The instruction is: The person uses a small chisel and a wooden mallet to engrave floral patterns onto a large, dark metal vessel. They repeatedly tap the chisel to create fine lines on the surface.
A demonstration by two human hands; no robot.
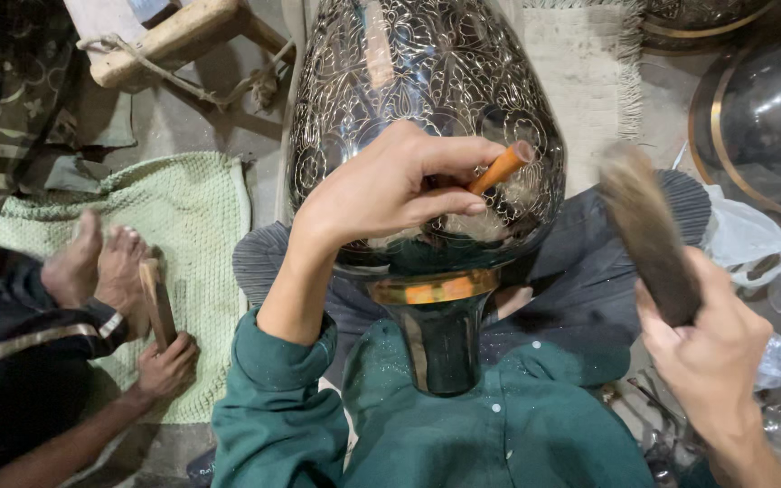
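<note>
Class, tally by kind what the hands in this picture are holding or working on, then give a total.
Engraved metal vase: 1
Orange-handled chisel, in the left hand: 1
Dark mallet, in the right hand: 1
Wooden tool, in another person's hand: 1
Total: 4

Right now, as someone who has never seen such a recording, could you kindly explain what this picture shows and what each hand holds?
The one picture comes from a camera worn on the person's head, looking down at their own hands and lap. A large dark metal vase with fine engraved patterns lies across their knees. The left hand grips a thin orange-handled tool against the vase. The right hand holds a dark wooden mallet, blurred. At the left, another person's hand holds a wooden piece over a green mat.
</note>
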